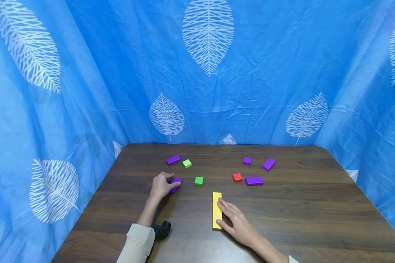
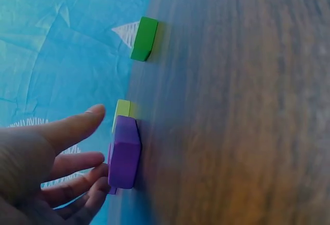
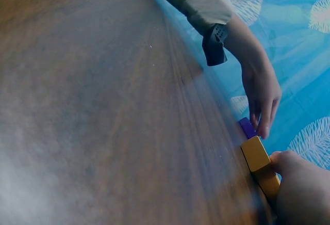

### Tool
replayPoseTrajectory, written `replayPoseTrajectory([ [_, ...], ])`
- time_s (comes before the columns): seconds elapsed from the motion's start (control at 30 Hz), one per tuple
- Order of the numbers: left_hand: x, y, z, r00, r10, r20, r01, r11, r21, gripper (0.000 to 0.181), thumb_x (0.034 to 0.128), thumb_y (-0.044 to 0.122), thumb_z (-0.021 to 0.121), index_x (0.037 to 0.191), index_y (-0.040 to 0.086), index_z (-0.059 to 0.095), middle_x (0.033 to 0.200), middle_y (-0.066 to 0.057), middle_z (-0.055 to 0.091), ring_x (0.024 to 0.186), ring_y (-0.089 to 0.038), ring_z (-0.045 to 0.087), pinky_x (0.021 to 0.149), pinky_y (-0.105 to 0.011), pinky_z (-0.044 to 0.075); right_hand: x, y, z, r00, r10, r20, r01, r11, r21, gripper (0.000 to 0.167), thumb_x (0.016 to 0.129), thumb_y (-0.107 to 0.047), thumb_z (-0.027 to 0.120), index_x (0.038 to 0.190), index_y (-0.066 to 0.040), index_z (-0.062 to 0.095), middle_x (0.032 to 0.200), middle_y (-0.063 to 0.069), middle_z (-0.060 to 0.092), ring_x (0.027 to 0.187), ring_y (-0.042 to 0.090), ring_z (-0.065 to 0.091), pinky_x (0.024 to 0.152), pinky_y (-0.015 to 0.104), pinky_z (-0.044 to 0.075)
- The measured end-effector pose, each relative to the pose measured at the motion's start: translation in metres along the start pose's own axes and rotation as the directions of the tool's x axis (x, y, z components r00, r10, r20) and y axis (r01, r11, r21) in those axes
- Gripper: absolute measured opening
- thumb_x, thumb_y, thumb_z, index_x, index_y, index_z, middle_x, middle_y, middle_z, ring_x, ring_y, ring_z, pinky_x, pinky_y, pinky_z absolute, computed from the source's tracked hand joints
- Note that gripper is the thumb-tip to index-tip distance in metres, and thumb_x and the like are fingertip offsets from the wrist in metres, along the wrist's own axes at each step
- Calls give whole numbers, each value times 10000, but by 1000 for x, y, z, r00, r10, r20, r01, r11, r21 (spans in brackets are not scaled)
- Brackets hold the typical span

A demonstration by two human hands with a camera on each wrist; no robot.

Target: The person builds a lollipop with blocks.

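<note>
My left hand (image 1: pixel 161 185) reaches over a purple block (image 1: pixel 176 185) at the left of the table, thumb on one side and fingers on the other. In the left wrist view the thumb stands apart from this purple block (image 2: pixel 125 153), and the fingertips come close to its side; contact is unclear. My right hand (image 1: pixel 238 223) lies beside a long yellow block (image 1: pixel 217 215), its extended fingers touching the right side. A seam shows near the yellow piece's far end. In the right wrist view the thumb meets the side of the yellow block (image 3: pixel 256 154).
A green block (image 1: pixel 199 181) and a red block (image 1: pixel 237 177) lie mid-table. Farther back are a light green block (image 1: pixel 187 163) and a purple block (image 1: pixel 173 160). More purple blocks (image 1: pixel 254 180) lie right. Blue leaf-patterned cloth (image 1: pixel 250 73) hangs around the wooden table (image 1: pixel 303 212).
</note>
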State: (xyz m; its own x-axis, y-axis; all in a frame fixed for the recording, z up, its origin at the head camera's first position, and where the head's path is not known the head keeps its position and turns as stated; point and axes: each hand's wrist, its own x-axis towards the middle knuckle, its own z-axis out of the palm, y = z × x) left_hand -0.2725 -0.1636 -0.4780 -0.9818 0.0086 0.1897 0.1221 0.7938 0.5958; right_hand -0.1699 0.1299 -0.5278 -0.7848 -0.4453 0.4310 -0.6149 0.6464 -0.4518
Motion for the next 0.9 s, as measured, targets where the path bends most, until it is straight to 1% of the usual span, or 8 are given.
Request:
replayPoseTrajectory([
  [0.17,-2,-3,2,1000,1,31,-2,1000,19,472,702,259,806,1062,-18,678,1023,-183,645,967,-327,589,819,-434,472,0,0,0,1000,-3,-1,3,1000,-3,543,899,-359,590,1320,-30,498,1387,78,443,1232,241,440,974,436,394],
  [0.4,-3,-4,5,999,-8,34,8,1000,21,455,699,242,810,1064,1,684,965,-159,646,867,-277,601,718,-383,490,0,0,0,1000,-2,0,2,1000,-1,546,897,-361,591,1323,-33,496,1385,81,445,1230,252,442,982,433,385],
  [0.57,-4,-4,3,1000,5,25,-5,1000,4,394,705,197,804,1037,12,698,934,-139,651,800,-234,601,672,-342,496,0,-1,1,1000,-5,-4,5,1000,-3,545,896,-358,594,1321,-31,497,1381,86,448,1226,260,447,981,435,386],
  [0.63,-4,-4,2,999,32,17,-32,999,-1,366,700,178,804,1020,27,708,929,-121,658,806,-225,603,685,-342,498,-1,-1,1,1000,-5,-2,5,1000,-3,545,897,-361,590,1320,-30,498,1382,85,447,1226,261,446,980,437,386],
  [0.7,-3,-3,1,996,85,29,-84,996,-28,343,699,164,804,1007,43,716,902,-87,662,798,-209,603,686,-338,499,-1,-1,0,1000,-3,-2,3,1000,-3,548,898,-365,588,1322,-31,496,1384,84,445,1228,262,444,981,439,384],
  [0.77,-3,1,1,984,164,74,-160,985,-60,330,708,160,800,1013,64,718,879,-46,659,797,-188,599,689,-326,500,-1,-1,0,1000,-5,-5,4,1000,-5,547,897,-363,591,1320,-29,497,1383,85,447,1226,259,446,978,439,387],
  [0.8,-3,3,1,971,214,107,-206,975,-81,328,716,160,795,1021,70,716,880,-31,658,801,-179,600,695,-320,504,-1,-1,0,1000,-5,-8,5,1000,-4,548,894,-362,595,1319,-30,498,1382,86,448,1225,258,447,977,438,388],
  [0.9,-3,12,4,918,333,217,-314,942,-118,329,753,170,771,1061,77,702,900,-5,652,829,-154,600,725,-298,505,0,-2,0,1000,-11,-16,11,1000,-10,549,888,-358,605,1318,-33,501,1378,86,451,1220,253,453,971,434,395],
])
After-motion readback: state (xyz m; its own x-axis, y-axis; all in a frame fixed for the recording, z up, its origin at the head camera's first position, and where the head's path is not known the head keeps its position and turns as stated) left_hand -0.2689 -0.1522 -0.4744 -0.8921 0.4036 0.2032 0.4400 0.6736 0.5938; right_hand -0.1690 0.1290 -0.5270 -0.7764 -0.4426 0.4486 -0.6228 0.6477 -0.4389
